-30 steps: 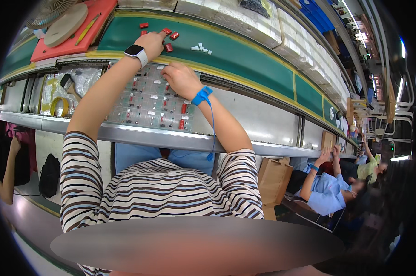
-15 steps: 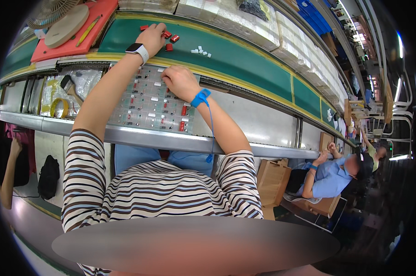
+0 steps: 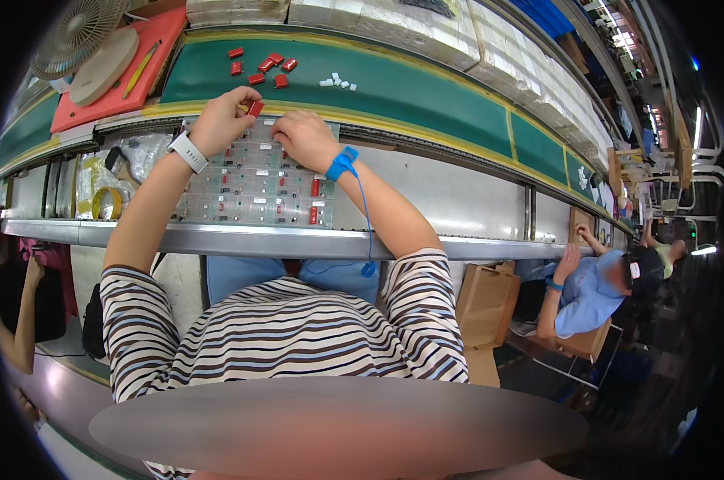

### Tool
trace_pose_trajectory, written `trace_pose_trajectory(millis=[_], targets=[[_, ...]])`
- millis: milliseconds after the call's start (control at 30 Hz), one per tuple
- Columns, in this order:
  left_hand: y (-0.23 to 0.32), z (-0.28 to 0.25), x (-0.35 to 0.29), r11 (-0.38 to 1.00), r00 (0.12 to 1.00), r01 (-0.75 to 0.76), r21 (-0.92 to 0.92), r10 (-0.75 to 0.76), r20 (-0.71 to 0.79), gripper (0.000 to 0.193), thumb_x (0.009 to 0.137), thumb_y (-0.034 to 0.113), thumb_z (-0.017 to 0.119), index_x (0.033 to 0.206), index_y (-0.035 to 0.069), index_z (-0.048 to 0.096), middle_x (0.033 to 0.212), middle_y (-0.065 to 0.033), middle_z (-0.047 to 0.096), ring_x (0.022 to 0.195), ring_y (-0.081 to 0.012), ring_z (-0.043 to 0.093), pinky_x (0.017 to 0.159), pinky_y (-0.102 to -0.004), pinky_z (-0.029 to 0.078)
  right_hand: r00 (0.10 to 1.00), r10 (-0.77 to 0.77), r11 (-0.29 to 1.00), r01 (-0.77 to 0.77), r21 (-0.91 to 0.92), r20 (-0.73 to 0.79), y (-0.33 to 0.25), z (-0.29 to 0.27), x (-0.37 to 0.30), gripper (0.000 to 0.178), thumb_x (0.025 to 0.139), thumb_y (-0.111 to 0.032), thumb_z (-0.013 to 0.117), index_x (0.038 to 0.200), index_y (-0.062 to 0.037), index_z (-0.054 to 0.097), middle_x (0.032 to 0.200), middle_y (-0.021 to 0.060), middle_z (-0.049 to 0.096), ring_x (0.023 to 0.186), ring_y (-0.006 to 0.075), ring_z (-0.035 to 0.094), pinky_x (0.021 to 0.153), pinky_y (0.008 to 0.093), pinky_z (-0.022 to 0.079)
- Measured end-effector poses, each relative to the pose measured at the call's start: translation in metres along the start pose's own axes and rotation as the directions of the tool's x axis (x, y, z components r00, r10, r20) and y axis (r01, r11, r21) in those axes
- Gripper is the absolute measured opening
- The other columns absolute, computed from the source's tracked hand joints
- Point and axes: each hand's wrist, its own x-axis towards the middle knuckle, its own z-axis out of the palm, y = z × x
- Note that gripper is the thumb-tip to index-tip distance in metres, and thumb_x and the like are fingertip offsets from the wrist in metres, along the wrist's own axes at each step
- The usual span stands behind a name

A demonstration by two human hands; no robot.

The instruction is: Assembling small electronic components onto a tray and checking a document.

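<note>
One red component [image 3: 254,109] in the fingers, others lying close by

At the upper left of the frame, the person's left hand [image 3: 222,124] is pinching that component, fingers closed on it, above the top edge of the gridded circuit boards [image 3: 242,188]. Just beside it, the right hand [image 3: 304,138] is curling its fingers inward; whether they are gripping anything, I can't tell.

A loose pinch could be letting the component slip and tip among the small parts below, I'd judge. The blue wrist strap [image 3: 343,162] is trailing a cord toward the metal rail [image 3: 282,238], and a quick reach might be snagging it.

Further up, loose red parts [image 3: 280,81] and white parts [image 3: 326,82] are lying uncontained on the green surface [image 3: 410,92]. Clear plastic [image 3: 142,152], left of the boards, is lying around a brush [image 3: 118,166] and a yellow ring [image 3: 106,203]. At lower right, a cardboard box [image 3: 487,304] is standing open; I'm not making out any contents.
</note>
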Motion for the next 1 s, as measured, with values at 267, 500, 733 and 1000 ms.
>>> trace_pose_trajectory(millis=[267, 500, 733, 1000], targets=[[0.002, 0.004, -0.008, 0.832, 0.977, -0.215, 0.511, 0.182, 0.113, 0.025, 0.069, 0.008, 0.063, 0.092, 0.002, 0.058, 0.087, -0.0127, 0.059, 0.076, -0.025, 0.058, 0.067, -0.0319, 0.046, 0.998, -0.017, 1.0, 0.018, -0.002, 0.053, -0.001, -0.003, 0.0, 0.01, 0.07, -0.016, 0.06, 0.076, -0.0083, 0.062, 0.077, 0.0087, 0.058, 0.08, 0.0277, 0.055, 0.072, 0.0387, 0.042], [0.0, 0.01, -0.008, 0.782, 0.974, -0.226, 0.58, 0.171, 0.15, 0.021, 0.069, 0.01, 0.062, 0.088, 0.002, 0.058, 0.088, -0.0138, 0.059, 0.083, -0.0305, 0.057, 0.073, -0.0357, 0.046, 0.964, 0.177, 0.967, -0.208, -0.147, -0.197, 0.058, -0.035, 0.001, 0.014, 0.073, -0.017, 0.06, 0.084, -0.0074, 0.062, 0.084, 0.0102, 0.058, 0.083, 0.0292, 0.054, 0.074, 0.0407, 0.043], [0.0, 0.011, -0.009, 0.764, 0.966, -0.258, 0.591, 0.21, 0.151, 0.02, 0.069, 0.011, 0.061, 0.086, 0.002, 0.058, 0.085, -0.0136, 0.059, 0.082, -0.0301, 0.056, 0.072, -0.0366, 0.045, 0.888, 0.175, 0.855, -0.351, -0.381, -0.426, 0.096, -0.035, -0.016, 0.015, 0.074, -0.014, 0.059, 0.088, -0.0108, 0.064, 0.088, 0.0088, 0.059, 0.087, 0.0295, 0.052, 0.074, 0.04, 0.044], [0.007, 0.012, -0.009, 0.763, 0.973, -0.23, 0.604, 0.167, 0.16, 0.02, 0.069, 0.01, 0.062, 0.087, 0.001, 0.058, 0.085, -0.0148, 0.059, 0.082, -0.0308, 0.056, 0.072, -0.0371, 0.045, 0.923, 0.207, 0.868, -0.326, -0.374, -0.325, 0.097, -0.032, -0.013, 0.008, 0.073, -0.015, 0.059, 0.076, -0.0096, 0.063, 0.079, 0.0083, 0.056, 0.079, 0.0285, 0.053, 0.069, 0.0403, 0.044]])
